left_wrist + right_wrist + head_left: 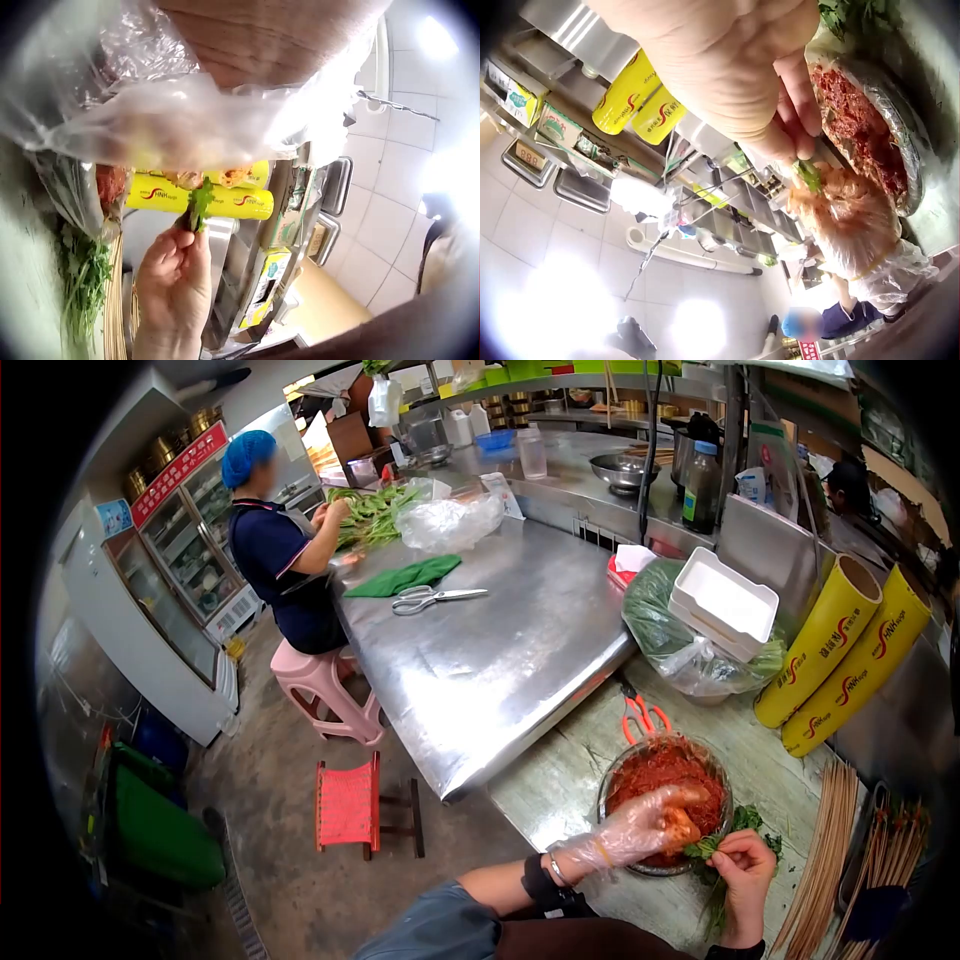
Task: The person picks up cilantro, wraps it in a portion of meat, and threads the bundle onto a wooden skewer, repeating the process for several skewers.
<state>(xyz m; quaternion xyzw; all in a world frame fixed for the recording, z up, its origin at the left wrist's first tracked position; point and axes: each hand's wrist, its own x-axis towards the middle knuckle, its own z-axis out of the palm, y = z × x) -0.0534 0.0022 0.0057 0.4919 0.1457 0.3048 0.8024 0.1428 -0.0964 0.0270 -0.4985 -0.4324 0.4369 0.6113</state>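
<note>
My left hand (640,828) wears a clear plastic glove smeared with orange-red sauce, and its fingers bend above the bowl. I cannot tell whether a piece of food lies in that palm. Under it, a bowl (604,800) lined with clear plastic holds red-coated shredded food (665,765), perhaps meat. My bare right hand (748,875) pinches a green leafy herb sprig (199,204) between thumb and fingertips. In the right wrist view the sprig's tip (808,174) meets the stained glove. More herb sprigs (84,281) lie beside the bowl, partly behind my right hand.
Orange-handled scissors (642,718) lie beyond the bowl. Bamboo skewers (822,860) and yellow wrap rolls (820,640) are at the right. A bagged bowl of greens carries a white tray (722,600). Across the steel table (520,650), a person (275,530) in a blue cap handles greens.
</note>
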